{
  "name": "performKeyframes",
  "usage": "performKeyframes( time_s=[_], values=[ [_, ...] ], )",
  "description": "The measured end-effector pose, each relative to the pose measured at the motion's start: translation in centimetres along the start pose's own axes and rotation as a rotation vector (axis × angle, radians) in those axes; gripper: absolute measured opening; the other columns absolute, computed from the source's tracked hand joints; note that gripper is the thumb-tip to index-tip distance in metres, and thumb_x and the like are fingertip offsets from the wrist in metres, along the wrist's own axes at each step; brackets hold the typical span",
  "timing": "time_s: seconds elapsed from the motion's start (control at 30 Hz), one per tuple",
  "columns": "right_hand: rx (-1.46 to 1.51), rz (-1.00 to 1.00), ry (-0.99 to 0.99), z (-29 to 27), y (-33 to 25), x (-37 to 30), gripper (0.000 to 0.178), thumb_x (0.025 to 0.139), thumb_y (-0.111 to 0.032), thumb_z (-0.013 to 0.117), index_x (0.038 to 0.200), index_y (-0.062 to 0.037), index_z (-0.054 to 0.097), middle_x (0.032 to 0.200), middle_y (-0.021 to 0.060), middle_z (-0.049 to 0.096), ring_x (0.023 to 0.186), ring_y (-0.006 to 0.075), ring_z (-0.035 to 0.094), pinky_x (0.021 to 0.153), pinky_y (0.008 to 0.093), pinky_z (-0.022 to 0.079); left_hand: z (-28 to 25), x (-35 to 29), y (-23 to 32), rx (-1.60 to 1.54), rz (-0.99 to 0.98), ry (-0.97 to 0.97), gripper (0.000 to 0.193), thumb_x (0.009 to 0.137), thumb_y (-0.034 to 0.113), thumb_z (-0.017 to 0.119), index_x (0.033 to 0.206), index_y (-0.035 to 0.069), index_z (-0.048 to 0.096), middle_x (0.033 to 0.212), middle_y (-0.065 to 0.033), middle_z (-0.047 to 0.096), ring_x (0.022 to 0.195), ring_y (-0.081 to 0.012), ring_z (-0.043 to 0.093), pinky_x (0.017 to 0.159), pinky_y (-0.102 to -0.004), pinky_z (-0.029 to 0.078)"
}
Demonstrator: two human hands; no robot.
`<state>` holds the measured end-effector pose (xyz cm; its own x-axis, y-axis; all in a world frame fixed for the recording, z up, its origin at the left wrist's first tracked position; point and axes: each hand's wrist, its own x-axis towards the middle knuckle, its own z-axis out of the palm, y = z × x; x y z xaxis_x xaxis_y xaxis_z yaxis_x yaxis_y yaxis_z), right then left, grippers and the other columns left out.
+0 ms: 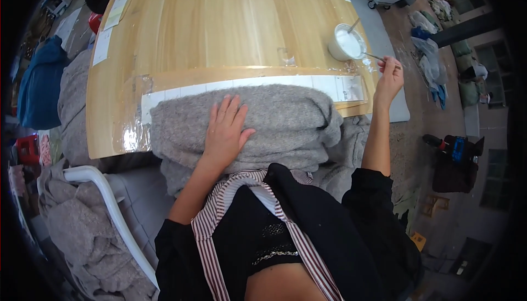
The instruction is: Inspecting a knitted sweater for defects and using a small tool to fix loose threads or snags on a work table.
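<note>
Left hand [225,131]: flat, palm down, fingers spread and open, pressing on a folded grey knitted cloth [285,125] that lies at the near edge of the wooden tabletop [219,26].

Right hand [388,78]: raised near the tabletop's right edge, fingers pinched closed on a thin brush [375,56] whose tip points toward a white bowl [346,43] of white paste.

White strip [247,84]: runs across the tabletop just beyond the cloth, glossy at both ends.

Further grey cloth [77,224]: heaped on a white chair [110,196], lower left.

Blue cloth [41,87]: far left, off the tabletop.
</note>
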<state>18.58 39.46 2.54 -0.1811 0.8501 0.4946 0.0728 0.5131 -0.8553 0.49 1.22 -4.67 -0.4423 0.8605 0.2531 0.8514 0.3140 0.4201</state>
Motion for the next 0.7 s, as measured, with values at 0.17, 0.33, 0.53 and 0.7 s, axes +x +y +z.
performKeyframes(
  time_s=[0.17,0.33,0.53,0.7],
  values=[
    [0.296,0.176,-0.135,5.8,-6.0,-7.8,0.026,0.101,-0.025,0.053,0.093,-0.0022,0.062,0.08,0.0028,0.061,0.072,0.0082,0.055,0.068,0.0228,0.043,0.4,0.1,0.4,-0.053,0.077,0.017,0.062,0.076,0.031,0.074,0.127,0.001,0.054,0.141,-0.017,0.046,0.135,-0.0351,0.038,0.111,-0.0504,0.03],
    [0.418,0.347,-0.635,12.7,-8.0,-16.2,0.024,0.102,-0.023,0.051,0.094,-0.0022,0.061,0.08,0.0019,0.06,0.072,0.0074,0.056,0.069,0.0211,0.044,0.5,0.0,0.5,-0.053,0.087,0.036,0.061,0.077,0.03,0.073,0.127,0.001,0.054,0.14,-0.0173,0.046,0.135,-0.0342,0.039,0.111,-0.0488,0.03],
    [0.328,0.27,-0.73,16.2,-7.5,-18.2,0.02,0.101,-0.02,0.053,0.095,-0.0028,0.061,0.083,0.0006,0.061,0.073,0.0065,0.057,0.069,0.021,0.046,0.4,0.2,0.4,-0.059,0.106,0.04,0.058,0.078,0.029,0.073,0.125,0.001,0.055,0.138,-0.0175,0.049,0.134,-0.0339,0.04,0.111,-0.048,0.031],
    [0.203,0.177,-0.804,16.7,-8.5,-17.3,0.019,0.101,-0.019,0.053,0.095,-0.0024,0.06,0.084,0.0007,0.06,0.072,0.0069,0.057,0.068,0.0211,0.047,0.6,0.1,0.3,-0.087,0.101,0.059,0.057,0.077,0.029,0.073,0.124,0.0,0.056,0.137,-0.0171,0.049,0.133,-0.0335,0.041,0.111,-0.048,0.032]
  ],
)
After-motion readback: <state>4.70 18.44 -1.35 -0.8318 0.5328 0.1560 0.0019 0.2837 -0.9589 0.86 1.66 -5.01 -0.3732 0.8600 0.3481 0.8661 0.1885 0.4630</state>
